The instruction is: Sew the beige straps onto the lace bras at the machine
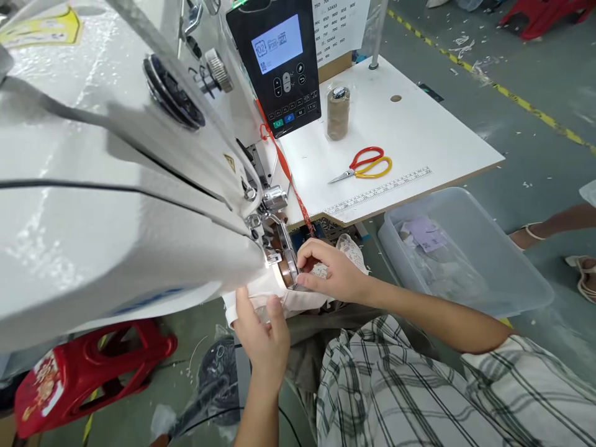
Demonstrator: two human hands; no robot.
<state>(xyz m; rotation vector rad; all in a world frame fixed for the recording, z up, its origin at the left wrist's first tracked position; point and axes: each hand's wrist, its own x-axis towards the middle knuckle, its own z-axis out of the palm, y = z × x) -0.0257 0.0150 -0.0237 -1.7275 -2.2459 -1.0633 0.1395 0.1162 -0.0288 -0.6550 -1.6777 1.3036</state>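
Observation:
A white sewing machine [139, 248] stretches in from the left, its needle and presser foot [273, 256] over pale pink fabric [300, 300]. My left hand [263, 338] holds the near part of this fabric, thumb and forefinger on its top and the other fingers hidden. Beside the metal clamp frame [289, 248], to the right of the needle, is my right hand [333, 271]. Its thumb and forefinger are bent together in a pinch, but what lies between them cannot be made out. White lace [352, 253] shows behind the right hand.
A control panel [279, 68] stands behind the needle. On the white table [437, 124] are scissors [365, 164], a brown thread cone [338, 113] and a printed ruler [382, 189]. A clear plastic bin [507, 273] is at right; a red stool [102, 372] is lower left. Another person's feet [582, 273] show at far right.

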